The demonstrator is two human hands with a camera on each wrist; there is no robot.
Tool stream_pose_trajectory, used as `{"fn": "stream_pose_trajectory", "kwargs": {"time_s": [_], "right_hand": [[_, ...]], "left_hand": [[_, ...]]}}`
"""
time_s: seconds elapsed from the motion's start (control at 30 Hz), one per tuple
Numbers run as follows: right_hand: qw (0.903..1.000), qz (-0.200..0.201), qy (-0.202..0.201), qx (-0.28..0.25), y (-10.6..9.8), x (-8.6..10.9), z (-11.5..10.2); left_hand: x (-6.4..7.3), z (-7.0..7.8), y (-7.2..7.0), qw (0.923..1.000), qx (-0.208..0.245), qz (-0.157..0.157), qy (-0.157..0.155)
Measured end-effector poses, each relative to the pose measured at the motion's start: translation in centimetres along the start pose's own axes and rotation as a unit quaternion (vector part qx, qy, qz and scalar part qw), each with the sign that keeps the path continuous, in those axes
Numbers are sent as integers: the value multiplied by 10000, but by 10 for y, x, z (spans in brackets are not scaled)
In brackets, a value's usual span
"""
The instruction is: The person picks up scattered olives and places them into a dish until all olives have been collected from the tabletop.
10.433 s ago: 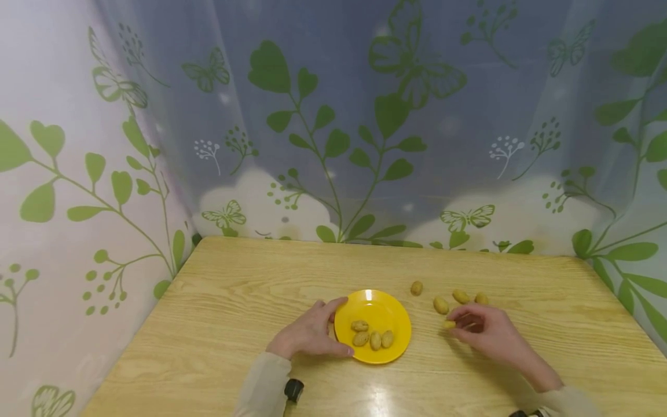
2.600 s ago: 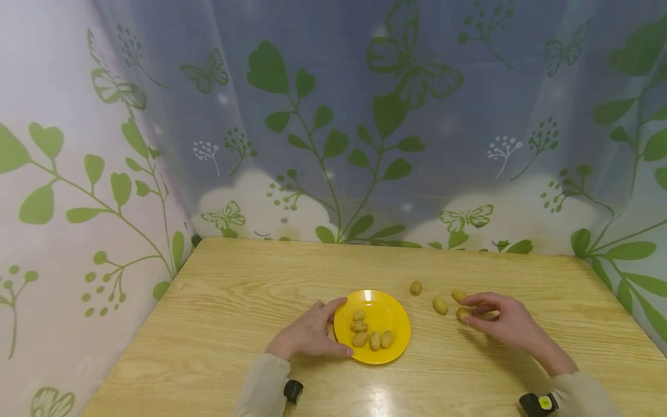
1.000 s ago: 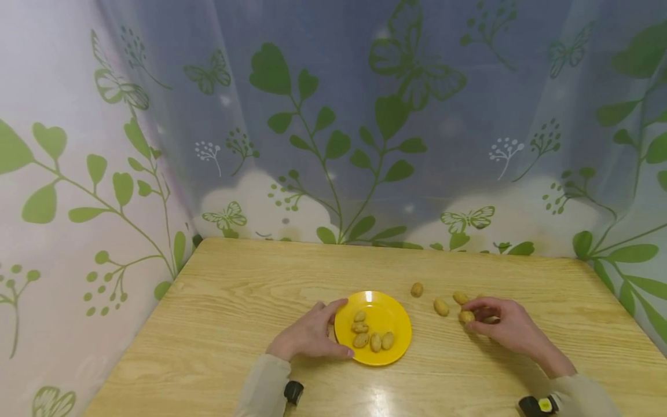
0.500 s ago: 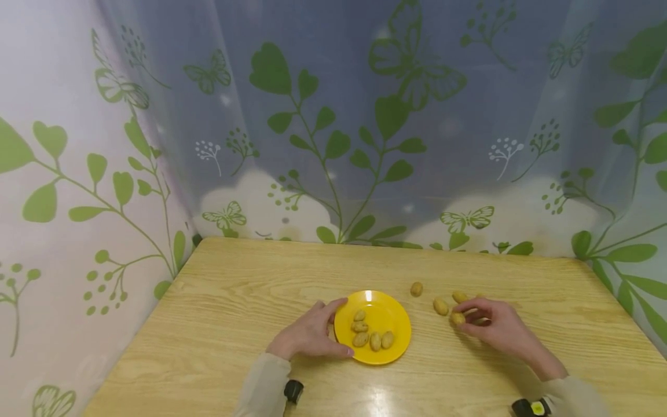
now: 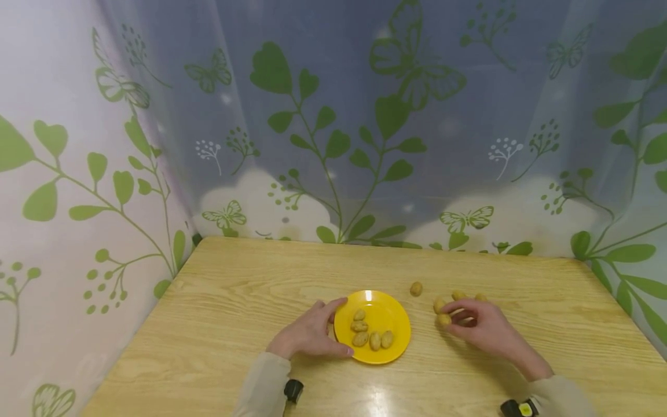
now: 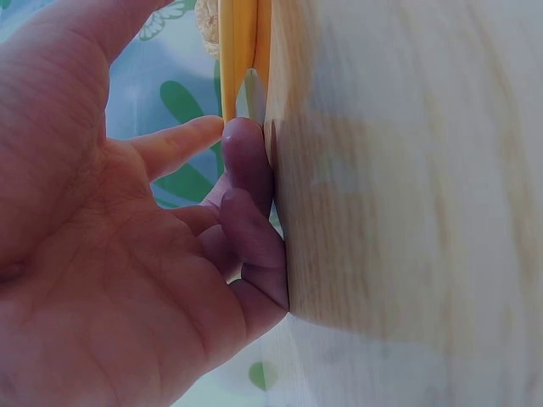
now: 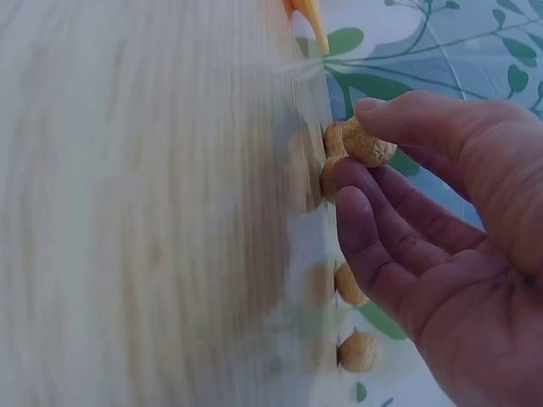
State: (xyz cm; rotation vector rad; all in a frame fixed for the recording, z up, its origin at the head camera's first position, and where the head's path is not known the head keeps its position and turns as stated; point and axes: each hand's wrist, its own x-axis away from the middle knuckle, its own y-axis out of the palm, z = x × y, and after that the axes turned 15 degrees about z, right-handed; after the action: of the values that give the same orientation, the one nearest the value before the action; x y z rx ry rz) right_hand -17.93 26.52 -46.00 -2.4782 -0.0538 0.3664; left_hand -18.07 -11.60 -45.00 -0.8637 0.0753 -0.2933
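My left hand point(image 5: 311, 333) holds the left rim of a yellow plate point(image 5: 391, 313), thumb at the near edge and fingers at the far side. On the plate lie several peanuts point(image 5: 359, 326) in their tan shells. To the right, my right hand point(image 5: 482, 325) pinches another peanut point(image 5: 443, 320) between thumb and fingertips. The right wrist view shows this pinched peanut point(image 7: 369, 142) and its rough shell close up. Just behind it a loose peanut point(image 5: 439, 304) lies on the table, partly covered. In the left wrist view, an extended finger touches the plate's edge point(image 6: 229, 64).
More loose peanuts lie beyond my right hand: one point(image 5: 416, 288) by itself right of the plate, one point(image 5: 458, 295) behind my fingers, and one point(image 5: 480, 297) partly hidden. The wooden table point(image 5: 234, 301) ends at a patterned curtain point(image 5: 339, 145) at the back.
My right hand has moved left toward the plate, carrying the pinched peanut. Compared with ten seconds ago, one more peanut lies on the plate. The left hand has stayed put.
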Motion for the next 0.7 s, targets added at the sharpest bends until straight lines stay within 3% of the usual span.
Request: {"fn": "stream_pose_trajectory", "kwargs": {"time_s": [0.7], "right_hand": [[9996,-90,-155,-207,24,-6,-12]], "left_hand": [[0,0,0,10000,-12,14,88]]}}
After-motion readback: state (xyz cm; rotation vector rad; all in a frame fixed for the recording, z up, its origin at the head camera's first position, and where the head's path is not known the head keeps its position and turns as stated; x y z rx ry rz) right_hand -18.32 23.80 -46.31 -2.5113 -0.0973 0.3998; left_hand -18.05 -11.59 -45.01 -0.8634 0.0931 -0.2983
